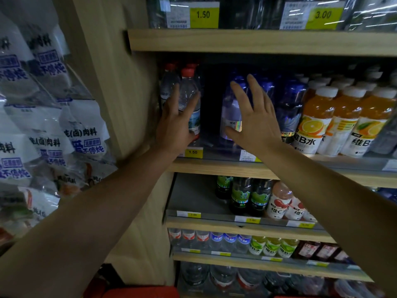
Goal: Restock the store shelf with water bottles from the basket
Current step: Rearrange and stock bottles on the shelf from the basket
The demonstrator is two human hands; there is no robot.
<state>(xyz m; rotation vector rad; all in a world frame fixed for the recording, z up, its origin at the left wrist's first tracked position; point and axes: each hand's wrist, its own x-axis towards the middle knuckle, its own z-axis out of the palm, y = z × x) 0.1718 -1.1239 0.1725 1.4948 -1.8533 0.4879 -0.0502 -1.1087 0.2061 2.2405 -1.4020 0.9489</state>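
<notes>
The left hand (176,123) grasps a red-capped water bottle (190,100) standing upright at the far left end of the shelf (214,167), fingers wrapped round its front, more red-capped bottles just behind it. To the right of that bottle is a dark gap, then blue bottles (290,104), where the right hand (253,121) hangs released with fingers spread. Orange juice bottles (318,119) stand further right.
</notes>
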